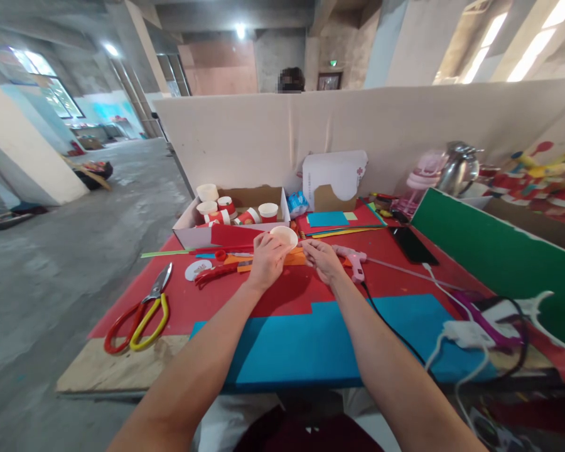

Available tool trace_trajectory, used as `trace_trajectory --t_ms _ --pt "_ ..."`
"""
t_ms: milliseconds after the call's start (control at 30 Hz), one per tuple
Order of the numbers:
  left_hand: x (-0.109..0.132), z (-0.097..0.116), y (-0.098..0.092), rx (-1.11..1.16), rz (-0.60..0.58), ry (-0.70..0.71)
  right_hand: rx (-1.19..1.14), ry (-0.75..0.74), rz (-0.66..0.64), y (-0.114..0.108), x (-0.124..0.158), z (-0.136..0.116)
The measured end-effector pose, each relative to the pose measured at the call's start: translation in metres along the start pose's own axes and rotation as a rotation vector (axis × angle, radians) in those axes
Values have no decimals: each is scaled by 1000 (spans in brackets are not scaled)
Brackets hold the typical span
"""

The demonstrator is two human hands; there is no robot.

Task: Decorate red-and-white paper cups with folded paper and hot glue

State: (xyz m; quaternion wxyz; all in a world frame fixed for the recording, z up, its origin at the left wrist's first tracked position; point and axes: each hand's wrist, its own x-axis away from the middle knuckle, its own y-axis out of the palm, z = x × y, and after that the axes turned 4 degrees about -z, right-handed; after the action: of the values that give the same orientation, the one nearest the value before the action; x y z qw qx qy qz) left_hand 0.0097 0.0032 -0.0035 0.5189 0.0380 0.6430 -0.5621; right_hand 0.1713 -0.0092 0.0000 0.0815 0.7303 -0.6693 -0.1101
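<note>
Cup (288, 237): off-white, round mouth facing camera, held over desk (122, 370) toward far edge. Left hand (267, 258) grips it; right hand (323, 260) pinched, can't tell on what. Cup wall mostly hidden.

Below our left grip (267, 257) and right grip (322, 258), our forearms (207, 358) are bare. Farther down, between them, we wear a dark maroon garment (341, 434) bearing a small white marking (309, 430), with whitish cloth (235, 419) showing on either side of it.
</note>
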Motion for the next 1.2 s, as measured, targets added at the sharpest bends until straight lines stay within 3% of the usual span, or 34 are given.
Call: trace_trajectory --t_ms 133,233,433,567,767,1033,1200 --pt "-1 2 -2 5 8 -18 -109 80 3 -1 2 -5" --pt "-2 3 -3 158 44 -115 -204 123 -5 -4 1 -6" --pt "-7 1 -5 817 167 -515 -284 126 40 -14 -1 -8" --pt "-9 -4 -4 1193 178 -737 -280 95 -38 -15 1 -10" --pt "-10 -1 -9 1515 57 -841 -238 112 -66 -12 1 -10" --pt "-8 -1 -13 1650 -50 -927 -222 139 -75 -9 3 -10" --pt "-3 -5 -7 1617 -280 -951 -127 190 -187 0 9 -6"
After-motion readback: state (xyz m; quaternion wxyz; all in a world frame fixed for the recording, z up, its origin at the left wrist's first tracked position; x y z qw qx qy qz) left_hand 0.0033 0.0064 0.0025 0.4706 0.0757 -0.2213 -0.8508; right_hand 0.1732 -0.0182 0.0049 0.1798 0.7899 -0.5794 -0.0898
